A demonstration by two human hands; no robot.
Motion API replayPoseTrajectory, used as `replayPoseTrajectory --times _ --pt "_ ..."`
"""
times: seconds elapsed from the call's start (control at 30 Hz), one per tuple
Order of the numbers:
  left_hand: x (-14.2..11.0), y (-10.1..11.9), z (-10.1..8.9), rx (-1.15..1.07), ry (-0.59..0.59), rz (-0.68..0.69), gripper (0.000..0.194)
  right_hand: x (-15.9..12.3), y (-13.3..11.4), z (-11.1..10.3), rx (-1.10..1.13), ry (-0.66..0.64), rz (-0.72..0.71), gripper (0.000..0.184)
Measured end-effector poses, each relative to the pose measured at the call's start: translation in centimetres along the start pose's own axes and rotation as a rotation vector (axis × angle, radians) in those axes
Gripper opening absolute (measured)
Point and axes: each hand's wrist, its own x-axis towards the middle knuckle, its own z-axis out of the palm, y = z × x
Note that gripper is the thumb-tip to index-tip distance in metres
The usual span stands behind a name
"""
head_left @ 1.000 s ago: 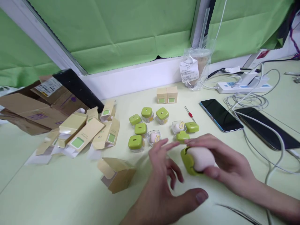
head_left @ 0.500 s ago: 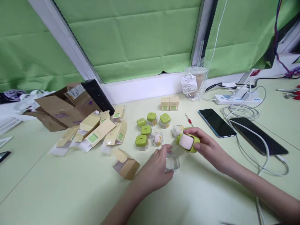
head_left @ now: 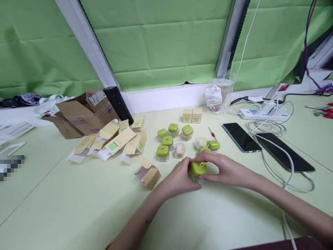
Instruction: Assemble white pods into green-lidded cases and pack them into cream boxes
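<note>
Both my hands meet on one small jar with a green square lid (head_left: pixel 199 168) on the pale green table (head_left: pixel 78 208). My left hand (head_left: pixel 179 177) wraps the jar's clear base from the left, fingers curled. My right hand (head_left: pixel 223 169) presses its fingers on the green lid from the right. Just behind them stand several closed green-lidded jars (head_left: pixel 162 152), an open jar with a pink sponge (head_left: pixel 179 150), another open jar (head_left: pixel 201 142) and a loose green lid (head_left: pixel 213 144).
An open tan carton (head_left: pixel 149 175) lies left of my hands, with a heap of flattened cartons (head_left: pixel 117 140) and brown boxes (head_left: pixel 78 116) further left. Two closed tan cartons (head_left: pixel 192 115) stand behind. Two phones (head_left: pixel 240 137), cables (head_left: pixel 273 126), a power strip (head_left: pixel 262 113) and a bagged cup (head_left: pixel 221 93) sit right.
My right hand brought the green lid with the pink sponge down onto the clear jar held by my left hand. The lid now sits on the jar, sponge hidden. The camera view shifted.
</note>
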Motion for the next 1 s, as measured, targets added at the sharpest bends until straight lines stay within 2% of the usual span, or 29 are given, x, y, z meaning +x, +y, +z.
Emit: replayPoseTrajectory --times 0.1,0.2,0.3,0.43,0.57,0.77,1.0 --pt "0.0 0.2 -0.1 0.071 -0.003 0.018 0.059 -0.2 -0.1 -0.2 0.052 0.002 0.041 0.038" --pt "0.3 0.2 0.0 0.102 -0.003 0.049 0.052 -0.3 -0.1 -0.2 0.089 0.059 0.095 0.037" --pt "0.5 -0.1 0.4 0.121 0.005 0.044 0.046 -0.6 0.0 -0.1 0.121 0.114 0.085 0.030" --pt "0.5 -0.5 0.9 0.116 0.032 0.041 0.061 -1.0 0.0 0.0 0.185 0.229 0.134 0.024" --pt "0.8 -0.8 1.3 0.101 0.012 0.049 0.073 -1.3 -0.3 0.8 0.062 0.184 0.183 0.019" --pt "1.4 -1.2 2.0 0.154 0.080 0.019 0.064 -1.3 -1.4 1.9 -0.092 0.113 0.143 0.017" --pt "1.3 -1.4 2.5 0.199 0.112 0.042 0.059 -1.1 -2.2 1.9 -0.176 0.062 0.087 0.013"
